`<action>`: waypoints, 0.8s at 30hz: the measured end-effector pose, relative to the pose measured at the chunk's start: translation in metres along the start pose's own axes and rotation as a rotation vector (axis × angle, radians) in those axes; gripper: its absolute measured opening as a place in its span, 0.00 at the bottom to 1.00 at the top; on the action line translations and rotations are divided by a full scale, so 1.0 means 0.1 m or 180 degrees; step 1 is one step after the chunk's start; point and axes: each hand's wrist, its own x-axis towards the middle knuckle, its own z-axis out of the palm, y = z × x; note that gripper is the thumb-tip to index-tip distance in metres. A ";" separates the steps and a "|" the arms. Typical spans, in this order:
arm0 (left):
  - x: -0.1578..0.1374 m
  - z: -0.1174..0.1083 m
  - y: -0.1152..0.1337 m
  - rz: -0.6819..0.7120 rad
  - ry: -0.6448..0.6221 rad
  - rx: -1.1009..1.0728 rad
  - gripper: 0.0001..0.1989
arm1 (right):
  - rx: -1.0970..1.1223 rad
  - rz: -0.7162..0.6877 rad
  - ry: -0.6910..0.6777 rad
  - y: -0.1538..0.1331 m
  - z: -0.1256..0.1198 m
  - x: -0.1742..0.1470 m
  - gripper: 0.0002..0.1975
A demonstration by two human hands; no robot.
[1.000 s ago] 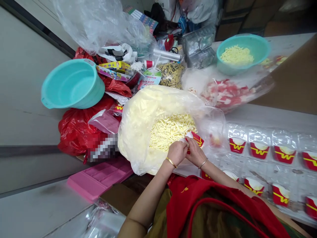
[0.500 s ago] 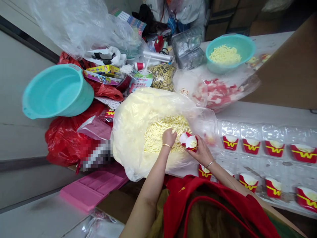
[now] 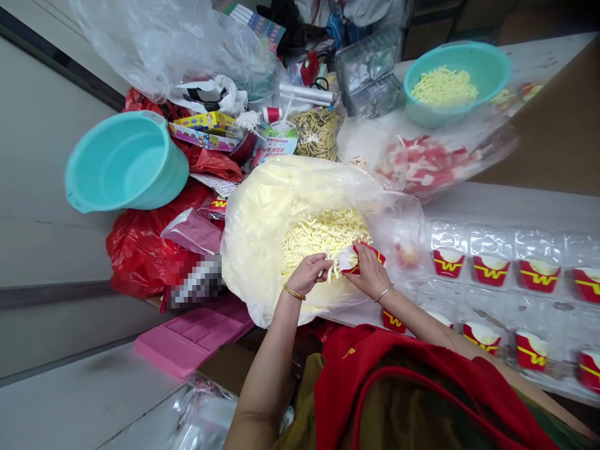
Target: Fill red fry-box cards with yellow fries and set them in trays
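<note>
Above the plastic bag [image 3: 255,206]'s opening, the left hand [image 3: 307,275] is pinching pale fry-shaped sticks [image 3: 334,270], seemingly several, while the right hand [image 3: 371,275] is clasping a red-and-white fry carton [image 3: 347,259] beside them. Clear blister trays [image 3: 449,235] are lying right of the bag.

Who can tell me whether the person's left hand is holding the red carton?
No, the right hand holds the red carton, while the left hand pinches pale sticks beside its opening.

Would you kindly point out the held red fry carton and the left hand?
Held red fry carton [image 3: 347,259], head view: on its white surface.
Left hand [image 3: 307,273], head view: on the hand's back.
</note>
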 end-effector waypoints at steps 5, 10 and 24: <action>0.07 0.16 0.04 0.0461 0.0369 0.1791 0.13 | -0.0179 -0.0393 -0.0302 -0.16 -0.06 0.07 0.35; 0.09 0.28 -0.01 0.1265 0.0818 0.3015 0.06 | -0.0077 -0.0340 -0.0385 -0.13 -0.07 0.00 0.33; 0.14 0.62 -0.15 0.1528 0.1212 0.3265 0.09 | 0.0312 -0.0031 -0.0108 0.01 -0.03 -0.10 0.36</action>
